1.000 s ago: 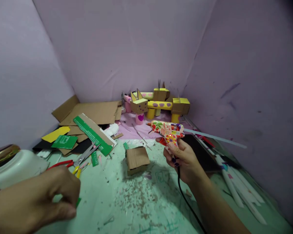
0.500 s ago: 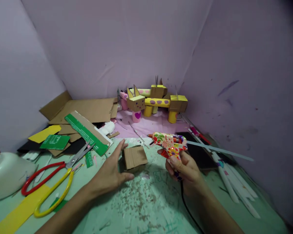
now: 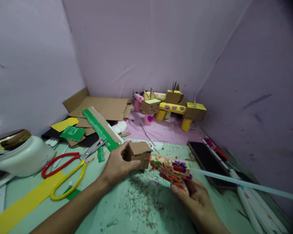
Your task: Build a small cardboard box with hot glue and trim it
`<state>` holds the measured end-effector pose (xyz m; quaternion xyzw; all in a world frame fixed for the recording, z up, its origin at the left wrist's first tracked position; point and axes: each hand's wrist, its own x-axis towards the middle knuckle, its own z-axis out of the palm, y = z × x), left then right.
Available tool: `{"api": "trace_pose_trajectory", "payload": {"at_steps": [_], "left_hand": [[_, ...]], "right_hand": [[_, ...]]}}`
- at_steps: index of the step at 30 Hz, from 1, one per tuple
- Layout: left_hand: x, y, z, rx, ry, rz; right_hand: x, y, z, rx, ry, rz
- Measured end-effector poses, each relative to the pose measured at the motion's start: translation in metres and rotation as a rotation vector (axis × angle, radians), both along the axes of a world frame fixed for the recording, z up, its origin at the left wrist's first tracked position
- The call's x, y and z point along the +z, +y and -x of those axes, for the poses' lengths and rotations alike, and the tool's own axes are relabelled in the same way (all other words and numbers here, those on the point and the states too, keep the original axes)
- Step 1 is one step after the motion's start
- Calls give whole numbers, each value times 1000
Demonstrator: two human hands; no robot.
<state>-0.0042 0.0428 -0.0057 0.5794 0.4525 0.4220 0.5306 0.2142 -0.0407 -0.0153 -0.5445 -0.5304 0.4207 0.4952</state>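
Observation:
My left hand [image 3: 117, 165] grips a small brown cardboard box [image 3: 138, 153] on the green mat, thumb below, fingers round its left side. My right hand [image 3: 195, 200] is closed on a flower-patterned glue gun [image 3: 171, 169] with a red light. The gun's nozzle points left and touches the box's right side. A long clear glue stick [image 3: 244, 185] juts out of the back of the gun to the right.
Red and yellow scissors [image 3: 68, 169] lie to the left, next to a white container [image 3: 21, 157]. Cardboard and green scraps [image 3: 97, 122] are piled behind. Yellow cardboard animal figures [image 3: 171, 105] stand at the back. A black phone [image 3: 206, 159] and white glue sticks [image 3: 256, 208] lie on the right.
My left hand has closed round the cardboard box. My right hand has lowered the glue gun and brought its nozzle against the box. The camera has shifted left.

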Motion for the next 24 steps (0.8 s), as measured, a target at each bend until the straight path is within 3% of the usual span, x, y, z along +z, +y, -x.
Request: {"api": "trace_pose_trajectory", "payload": {"at_steps": [8, 17, 24], "left_hand": [[11, -6, -14, 9, 28, 32], [4, -10, -18, 117, 147, -39], [3, -10, -19, 132, 141, -18]], "right_hand": [[-25, 2, 3, -45, -172, -45], [-21, 0, 6, -114, -199, -28], [-18, -1, 8, -76, -205, -45]]}}
